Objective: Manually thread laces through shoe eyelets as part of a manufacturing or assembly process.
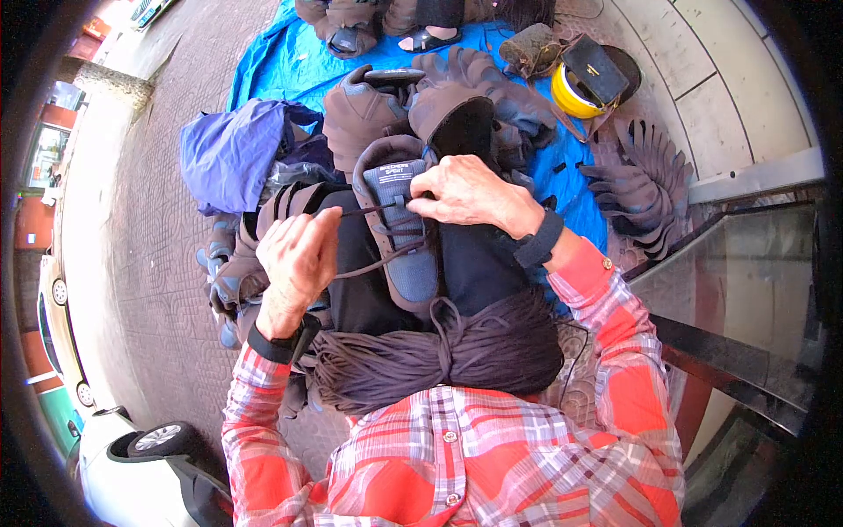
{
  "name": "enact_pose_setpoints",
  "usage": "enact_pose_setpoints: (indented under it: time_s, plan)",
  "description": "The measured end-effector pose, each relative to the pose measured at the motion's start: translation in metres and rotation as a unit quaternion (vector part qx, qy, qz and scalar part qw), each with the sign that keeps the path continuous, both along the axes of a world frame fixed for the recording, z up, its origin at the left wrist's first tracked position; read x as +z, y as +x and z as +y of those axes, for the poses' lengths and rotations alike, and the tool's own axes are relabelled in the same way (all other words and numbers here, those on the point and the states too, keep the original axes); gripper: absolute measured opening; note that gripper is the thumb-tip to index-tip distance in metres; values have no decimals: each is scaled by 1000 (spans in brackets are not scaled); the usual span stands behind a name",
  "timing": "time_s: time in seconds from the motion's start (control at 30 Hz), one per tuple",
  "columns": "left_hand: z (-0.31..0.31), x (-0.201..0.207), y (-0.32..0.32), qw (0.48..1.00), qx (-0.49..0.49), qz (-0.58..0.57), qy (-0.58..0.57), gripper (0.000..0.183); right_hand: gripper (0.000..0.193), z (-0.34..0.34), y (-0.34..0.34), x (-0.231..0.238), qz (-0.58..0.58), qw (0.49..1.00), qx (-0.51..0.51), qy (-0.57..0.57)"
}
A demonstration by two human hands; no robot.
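Closest of all, a red, white and grey checked shirt (518,448) with small round buttons. Just past the shirt, a fat bundle of long dark brown cords (500,351), tied in the middle and lying across the lap. Under and past the bundle, two legs in black cloth trousers (474,263). On the lap between the legs, a grey-blue cloth shoe top with brown edges (413,274), toe toward the shirt and tongue pointing away. In the holes of the shoe top, a thin dark brown lace (369,210), with one part pulled out tight to the left. At the end of that tight part, the left hand (299,256), fingers curled in and pinched closed on the lace. Over the tongue, the right hand (474,191), fingers bent and close together by the lace; hard to tell whether pinching the lace, pinching the tongue or only touching. Around both wrists, dark bands. Past the shoe top, a heap of brown and grey shoe tops (364,119). Left of the heap, a crumpled purple-blue cloth (233,154). To the right, a fan of brown flat pieces (648,184). Under the heap, a bright blue plastic sheet (272,66). Farther off, a black bag (593,72) on a round yellow thing (572,97), and another person's foot in a black sandal (428,40).
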State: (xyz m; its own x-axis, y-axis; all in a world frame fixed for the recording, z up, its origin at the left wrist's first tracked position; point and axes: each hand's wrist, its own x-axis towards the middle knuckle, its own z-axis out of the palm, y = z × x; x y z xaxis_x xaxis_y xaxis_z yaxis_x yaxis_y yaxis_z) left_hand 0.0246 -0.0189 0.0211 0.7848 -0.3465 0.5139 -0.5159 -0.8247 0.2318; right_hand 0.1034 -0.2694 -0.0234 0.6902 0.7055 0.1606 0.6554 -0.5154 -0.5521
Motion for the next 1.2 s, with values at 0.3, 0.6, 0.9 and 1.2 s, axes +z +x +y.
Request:
enact_pose_setpoints:
  time_s: [0.3,0.6,0.9,1.2]
  plan:
    - [12,-8,12,977,-55,-128,162,28,12,-3,3,6,398,914,-6,86]
    - [3,-30,8,957,120,222,-139,9,7,12,-29,-17,209,950,-164,163]
    - [69,28,-9,961,22,274,-30,10,18,19,-18,16,290,931,-112,194]
    - [124,39,-53,931,179,-98,301,16,19,78,-35,9,208,972,56,96]
